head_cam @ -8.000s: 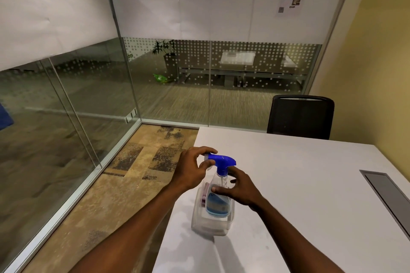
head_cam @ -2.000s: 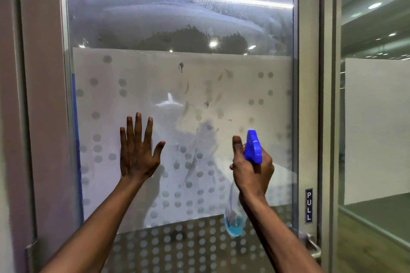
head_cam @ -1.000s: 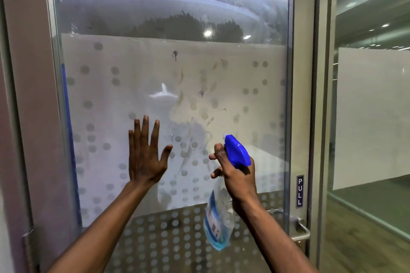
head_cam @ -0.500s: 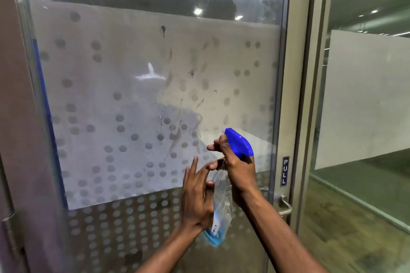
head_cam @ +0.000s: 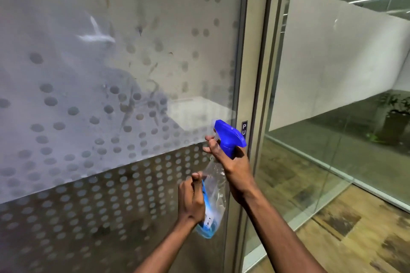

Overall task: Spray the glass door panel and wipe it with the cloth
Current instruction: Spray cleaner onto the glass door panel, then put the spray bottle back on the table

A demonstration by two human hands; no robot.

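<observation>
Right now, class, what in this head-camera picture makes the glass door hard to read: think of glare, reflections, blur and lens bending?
Head view: ceiling lights glare at the top of the glass door; the frosted band mirrors a pale table and a dark shape; smudges look soft; the door frame leans from wide-angle bending; the spray bottle in both hands is sharp.

A: Illumination? Dim, even indoor light; ceiling lamps reflect as bright spots in the frosted, dot-patterned glass door panel (head_cam: 124, 55), near the top edge.

B: Faults? Wide-angle bending tilts the grey metal door frame (head_cam: 255, 73); the panel's left side shows soft motion blur and a faint shadow.
</observation>
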